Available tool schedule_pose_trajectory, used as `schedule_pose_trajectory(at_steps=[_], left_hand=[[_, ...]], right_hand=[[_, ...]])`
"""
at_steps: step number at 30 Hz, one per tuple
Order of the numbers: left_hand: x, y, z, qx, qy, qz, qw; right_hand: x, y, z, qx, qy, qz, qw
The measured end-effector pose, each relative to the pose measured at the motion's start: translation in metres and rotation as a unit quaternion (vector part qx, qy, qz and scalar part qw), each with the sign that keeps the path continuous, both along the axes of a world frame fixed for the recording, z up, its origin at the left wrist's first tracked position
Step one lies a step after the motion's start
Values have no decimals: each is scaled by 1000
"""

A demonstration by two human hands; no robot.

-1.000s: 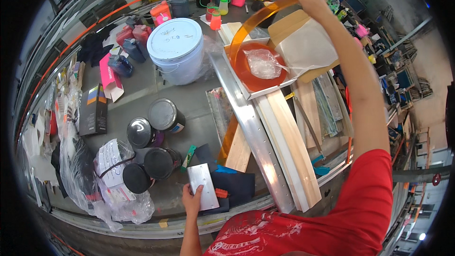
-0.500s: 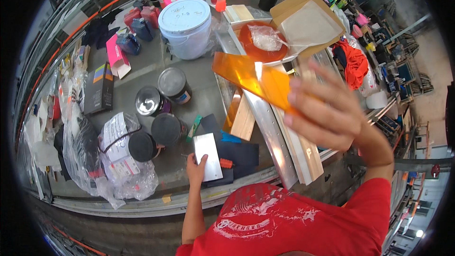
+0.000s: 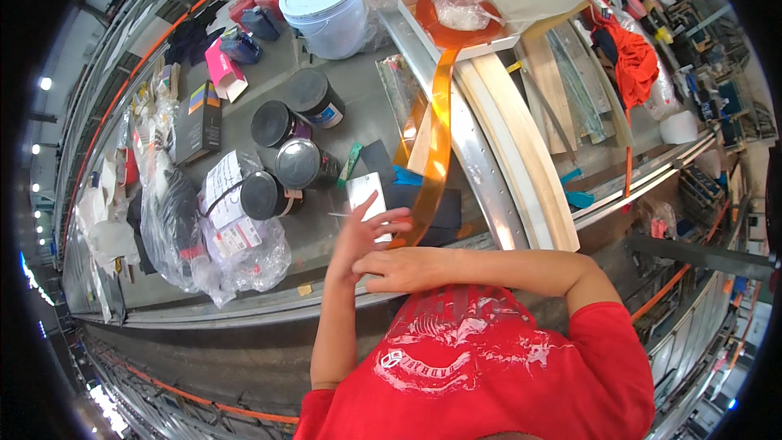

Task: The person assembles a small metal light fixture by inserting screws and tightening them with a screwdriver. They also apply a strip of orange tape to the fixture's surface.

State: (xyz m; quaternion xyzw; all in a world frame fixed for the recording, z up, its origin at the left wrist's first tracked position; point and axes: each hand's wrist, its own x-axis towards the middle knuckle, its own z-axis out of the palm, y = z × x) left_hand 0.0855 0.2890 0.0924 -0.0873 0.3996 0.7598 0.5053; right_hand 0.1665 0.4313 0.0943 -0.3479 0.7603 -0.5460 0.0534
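My left hand is open, its fingers spread over the lower part of a small white-silver plate. Bent across below it, my right hand has its fingers curled close to the left wrist. A long strip of glossy amber film runs down from an orange roll in a white cardboard box to my right hand, where its end is hidden; the fingers look closed on it. Dark flat sheets and a blue scrap lie beside the plate.
Several dark lidded tubs stand left of the plate, near a clear plastic-wrapped bundle. Farther back is a white bucket. A metal rail and wooden boards extend along the right, with a teal tool beyond them.
My right hand has swung down and left with the amber film, which now trails from the box. My left hand has loosened from the plate and spread its fingers. The view has shifted.
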Motion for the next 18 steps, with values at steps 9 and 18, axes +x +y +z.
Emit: schedule_pose_trajectory(at_steps=[9,18], left_hand=[[90,-17,-80,-141,0,-46,989],[86,-22,-95,-209,134,-118,961]], right_hand=[[58,35,-31,-166,-151,35,974],[90,43,-87,-242,-518,-377,728]])
